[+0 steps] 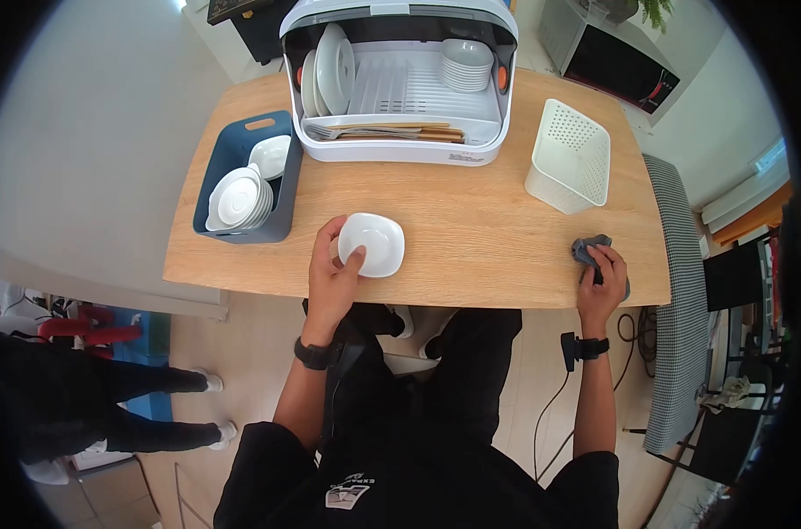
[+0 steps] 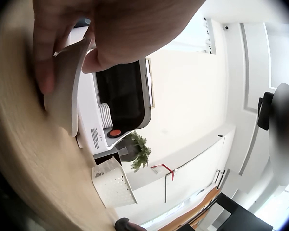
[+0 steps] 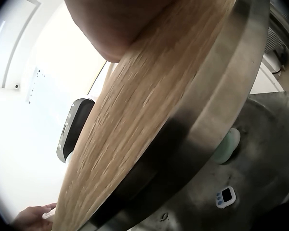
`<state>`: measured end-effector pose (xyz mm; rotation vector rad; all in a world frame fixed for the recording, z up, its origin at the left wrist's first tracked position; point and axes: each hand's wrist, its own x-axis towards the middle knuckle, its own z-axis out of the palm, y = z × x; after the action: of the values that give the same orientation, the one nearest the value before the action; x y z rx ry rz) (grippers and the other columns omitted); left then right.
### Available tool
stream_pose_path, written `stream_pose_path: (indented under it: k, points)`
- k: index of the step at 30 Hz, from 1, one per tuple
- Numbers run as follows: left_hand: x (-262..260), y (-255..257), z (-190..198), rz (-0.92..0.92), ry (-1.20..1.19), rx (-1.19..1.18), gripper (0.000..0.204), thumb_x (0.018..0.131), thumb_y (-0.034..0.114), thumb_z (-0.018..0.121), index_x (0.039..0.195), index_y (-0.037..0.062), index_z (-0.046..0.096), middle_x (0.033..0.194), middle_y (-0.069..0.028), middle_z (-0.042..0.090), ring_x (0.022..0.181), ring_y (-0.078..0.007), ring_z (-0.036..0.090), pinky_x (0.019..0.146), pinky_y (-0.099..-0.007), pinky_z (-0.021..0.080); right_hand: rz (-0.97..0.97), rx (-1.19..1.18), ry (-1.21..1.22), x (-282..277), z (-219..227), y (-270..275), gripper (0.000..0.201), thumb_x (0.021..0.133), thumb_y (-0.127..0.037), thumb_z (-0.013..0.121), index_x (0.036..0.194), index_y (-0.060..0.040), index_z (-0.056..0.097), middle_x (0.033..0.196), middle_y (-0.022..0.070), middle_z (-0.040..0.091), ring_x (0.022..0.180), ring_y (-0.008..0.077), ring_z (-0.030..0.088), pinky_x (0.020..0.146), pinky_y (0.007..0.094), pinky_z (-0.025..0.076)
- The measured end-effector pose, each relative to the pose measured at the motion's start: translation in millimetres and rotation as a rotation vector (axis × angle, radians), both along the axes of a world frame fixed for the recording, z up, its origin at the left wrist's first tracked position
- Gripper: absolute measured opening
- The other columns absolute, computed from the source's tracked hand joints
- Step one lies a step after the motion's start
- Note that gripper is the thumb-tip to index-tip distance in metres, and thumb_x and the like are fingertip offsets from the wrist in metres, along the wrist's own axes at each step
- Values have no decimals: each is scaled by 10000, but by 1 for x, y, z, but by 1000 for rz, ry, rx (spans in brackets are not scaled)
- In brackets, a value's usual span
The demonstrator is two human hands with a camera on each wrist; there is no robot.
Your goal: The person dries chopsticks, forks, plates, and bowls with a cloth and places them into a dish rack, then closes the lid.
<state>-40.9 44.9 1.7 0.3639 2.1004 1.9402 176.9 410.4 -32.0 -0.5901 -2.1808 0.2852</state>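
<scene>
The left hand (image 1: 332, 280) holds a small white dish (image 1: 372, 244) at the near edge of the wooden surface (image 1: 471, 238). Its grip is clamped on the dish's left rim, thumb on top and fingers curled round the edge, so most of the dish sticks out to the right of the hand. The right hand (image 1: 601, 280) sits far off at the right edge, its fingers curled on a grey cloth (image 1: 587, 249). A blue bin (image 1: 229, 159) of white plates and a white dish rack (image 1: 399, 79) stand behind the dish.
</scene>
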Motion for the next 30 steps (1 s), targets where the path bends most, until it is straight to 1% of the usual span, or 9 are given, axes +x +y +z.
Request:
stream_pose_path:
  k: [5,7,8,10,13,16,20,25,30]
  points:
    - [2,3,7,-103,258,-65,721,841,117,797,1453,50,422,1429,-166,446,1212,-260,590,835,-344,622,-1,-6,6,2,-2,2,372,747,138,643,1054,-55,726,1120,119,666,1067,307,633,932,389,507]
    - [4,1,22,-115,370,-327,701,770,151,857,1376,41,522,1430,-192,469,1264,-310,557,908,-397,583,1,0,10,2,-1,1,370,746,138,643,1052,-53,726,1116,119,667,1064,308,633,935,391,505]
    - [3,0,21,-116,373,-328,701,770,151,857,1376,41,522,1430,-192,469,1264,-310,557,908,-397,583,-1,-1,13,2,-1,1,370,746,138,643,1052,-53,726,1116,119,667,1064,308,633,935,391,505]
    - [-2,-3,17,-114,489,-533,649,722,157,879,1295,37,600,1397,-202,514,1259,-366,548,992,-429,517,9,-4,21,2,-1,0,373,742,140,641,1050,-52,725,1116,120,667,1061,312,631,932,394,502]
    - [0,-4,17,-75,667,-606,580,717,121,863,1247,54,636,1347,-197,567,1249,-369,550,1021,-447,486,18,-11,28,2,0,1,373,736,143,640,1045,-49,722,1111,122,666,1057,318,630,928,400,499]
    - [2,-1,26,-95,693,-601,575,695,115,865,1225,61,648,1358,-182,562,1221,-370,560,1067,-442,448,18,16,68,0,4,-1,371,716,145,639,1014,-59,723,1075,118,664,1004,320,630,874,400,500]
    - [-4,5,41,-187,839,-613,505,677,132,869,1148,67,699,1301,-150,612,1192,-337,572,1033,-429,458,21,32,102,-1,7,-2,368,708,144,641,989,-78,724,1039,102,666,944,315,631,816,404,501]
    - [-13,10,37,-358,834,-670,281,696,71,808,973,81,761,976,-73,722,1043,-295,625,955,-421,471,18,21,120,-1,6,-2,368,711,144,644,986,-85,728,1042,96,668,939,312,632,813,404,502]
    - [-21,14,39,-401,913,-703,263,715,16,740,968,82,762,939,-70,720,985,-287,633,929,-421,473,11,15,108,0,3,0,361,711,131,654,988,-89,729,1045,93,669,935,312,629,807,405,503]
